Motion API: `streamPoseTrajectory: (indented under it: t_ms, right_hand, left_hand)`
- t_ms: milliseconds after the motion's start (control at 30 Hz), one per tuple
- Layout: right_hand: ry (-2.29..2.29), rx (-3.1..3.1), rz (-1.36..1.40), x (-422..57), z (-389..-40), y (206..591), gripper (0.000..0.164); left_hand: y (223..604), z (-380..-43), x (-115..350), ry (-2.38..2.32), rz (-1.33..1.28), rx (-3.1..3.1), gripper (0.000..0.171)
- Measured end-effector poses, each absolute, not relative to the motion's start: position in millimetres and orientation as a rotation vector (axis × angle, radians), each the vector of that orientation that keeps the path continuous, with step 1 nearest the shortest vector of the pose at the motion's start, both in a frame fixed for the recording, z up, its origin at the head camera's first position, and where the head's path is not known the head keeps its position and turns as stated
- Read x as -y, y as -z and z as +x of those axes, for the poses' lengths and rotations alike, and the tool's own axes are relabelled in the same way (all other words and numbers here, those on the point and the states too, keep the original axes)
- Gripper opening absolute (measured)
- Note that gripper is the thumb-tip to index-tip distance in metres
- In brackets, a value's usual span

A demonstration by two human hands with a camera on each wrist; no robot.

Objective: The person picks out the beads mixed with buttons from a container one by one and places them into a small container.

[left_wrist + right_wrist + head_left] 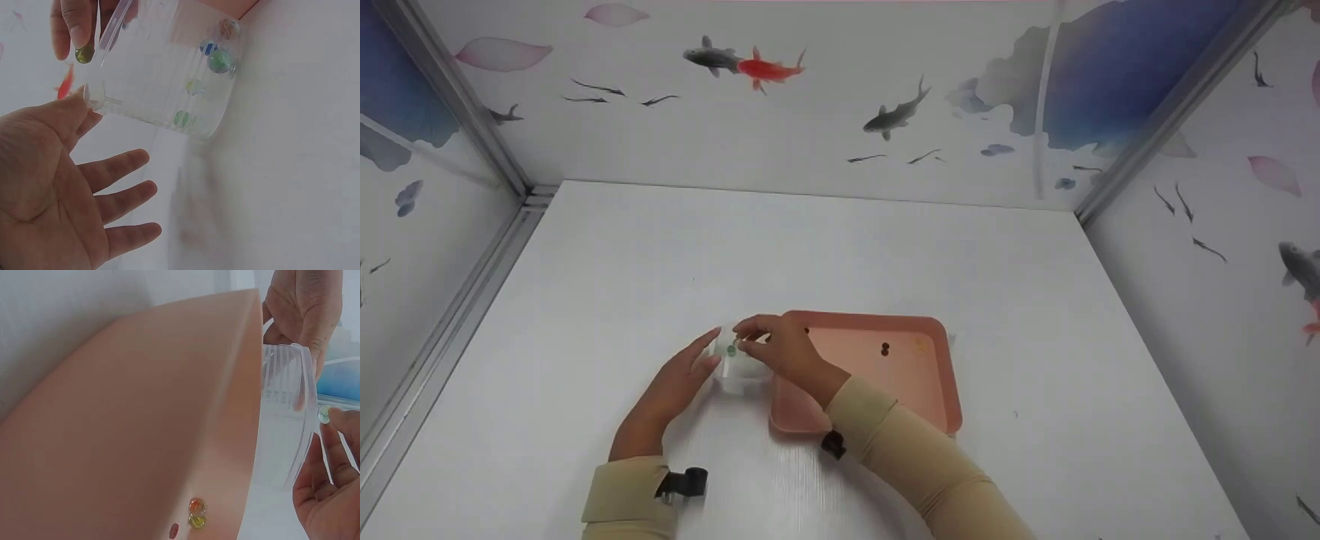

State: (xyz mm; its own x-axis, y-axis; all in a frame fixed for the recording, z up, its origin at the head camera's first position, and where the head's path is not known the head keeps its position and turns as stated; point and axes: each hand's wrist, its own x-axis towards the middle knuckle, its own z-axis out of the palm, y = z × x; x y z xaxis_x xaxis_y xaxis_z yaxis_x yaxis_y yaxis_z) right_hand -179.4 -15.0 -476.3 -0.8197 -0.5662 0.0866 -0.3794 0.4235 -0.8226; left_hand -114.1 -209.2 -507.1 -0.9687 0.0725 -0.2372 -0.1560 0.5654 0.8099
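A clear plastic box (pixel 744 382) stands at the left side of a pink tray (pixel 855 321). Several glass marbles, among them a green one (pixel 220 61) and a blue one (pixel 208 46), lie at the box's bottom. My left hand (pixel 679 379) rests against the box's left side, touching near its rim with middle, ring and little fingers extended. Above the box's opening, my right hand (pixel 791 349) pinches a marble (pixel 324 414) between thumb and fingertips. In the tray lie more marbles, including two dark ones (pixel 885 349) together and a yellowish one (pixel 921 347).
The white table (pixel 825 247) extends around the box and tray. Walls printed with fish (pixel 765 70) enclose it at the back and sides. A black wrist mount (pixel 686 482) sticks out from the left sleeve (pixel 622 491).
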Motion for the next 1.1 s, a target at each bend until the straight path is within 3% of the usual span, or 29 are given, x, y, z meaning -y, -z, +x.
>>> streamPoseTrajectory:
  t_ms: [1100]
  right_hand:
    - [1.179, -2.592, -0.952, 10.9, -178.6, 473.2, 0.030]
  left_hand:
    - [504.8, -114.1, 207.1, -1.351, -0.086, -2.568, 0.058]
